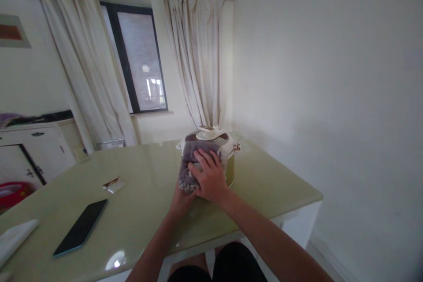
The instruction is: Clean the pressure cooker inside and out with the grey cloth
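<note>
A clear plastic bag [187, 169] packed with dark purplish, small-textured contents stands tilted in front of me; I cannot make out what is inside. My left hand [183, 199] supports it low down, with the fingers mostly hidden behind and under the bag. Across its near face rests my right hand [209, 176], fingers spread and touching the plastic. Right behind the bag is a white lidded pot-like appliance [233, 141] with a handle on its lid. The bag hides much of its front.
The glossy pale green table [148, 220] carries a dark tablet or phone [81, 228], a small torn wrapper [114, 184] and a white flat object [16, 238] at left. A wall [330, 97] borders the right side. Curtains [198, 53] and a window stand behind.
</note>
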A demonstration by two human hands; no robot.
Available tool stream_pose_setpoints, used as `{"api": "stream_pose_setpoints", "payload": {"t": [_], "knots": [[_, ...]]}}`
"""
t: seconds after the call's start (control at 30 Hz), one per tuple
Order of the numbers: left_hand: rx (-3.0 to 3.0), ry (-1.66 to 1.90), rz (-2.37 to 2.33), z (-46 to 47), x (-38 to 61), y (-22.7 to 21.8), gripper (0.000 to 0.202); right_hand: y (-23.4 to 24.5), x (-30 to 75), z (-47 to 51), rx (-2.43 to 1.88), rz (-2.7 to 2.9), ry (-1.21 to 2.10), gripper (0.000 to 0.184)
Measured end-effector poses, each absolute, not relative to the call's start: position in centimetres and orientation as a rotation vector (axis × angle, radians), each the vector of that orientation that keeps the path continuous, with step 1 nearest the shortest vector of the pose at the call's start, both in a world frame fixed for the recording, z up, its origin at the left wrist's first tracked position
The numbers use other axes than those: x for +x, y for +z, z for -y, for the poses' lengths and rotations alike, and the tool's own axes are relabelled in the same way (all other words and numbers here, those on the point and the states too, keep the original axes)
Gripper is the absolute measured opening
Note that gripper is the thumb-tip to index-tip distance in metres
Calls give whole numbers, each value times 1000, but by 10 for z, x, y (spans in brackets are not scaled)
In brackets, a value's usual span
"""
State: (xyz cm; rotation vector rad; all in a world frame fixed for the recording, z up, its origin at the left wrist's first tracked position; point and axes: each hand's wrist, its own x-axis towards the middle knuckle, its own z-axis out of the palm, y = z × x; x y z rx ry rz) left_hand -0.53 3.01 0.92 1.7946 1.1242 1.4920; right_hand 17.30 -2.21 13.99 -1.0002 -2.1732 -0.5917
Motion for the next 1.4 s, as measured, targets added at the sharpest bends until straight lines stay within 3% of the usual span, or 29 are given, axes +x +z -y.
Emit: {"api": "stream_pose_setpoints", "payload": {"t": [0.07,0.2,0.37,0.53,0.67,0.8,0.9,1.2,1.4], "knots": [[1836,1466,-1128,-34,-10,8,79,150,168,15,-909,2313,-619,68],[1959,1590,-1237,-35,-16,30,94,180,193,-9,-1009,2088,-515,66],[2200,1800,-1189,-53,11,129,58,170,242,-30,-1194,1605,-429,53],[2564,1462,-1510,-77,46,195,45,128,249,-11,-1027,1742,-575,63],[2713,1277,-1526,-83,45,192,46,147,258,-12,-1047,1935,-533,64],[2734,1301,-1545,-85,39,187,45,213,264,-46,-1603,1748,-279,49],[2704,1325,-1543,-88,39,189,45,239,253,-58,-1810,1665,-212,50],[2678,1326,-1344,-118,21,189,50,149,239,-19,-1099,1911,-502,62],[2646,1312,-1417,-116,27,188,49,198,249,-57,-1546,1577,-382,39]]}}
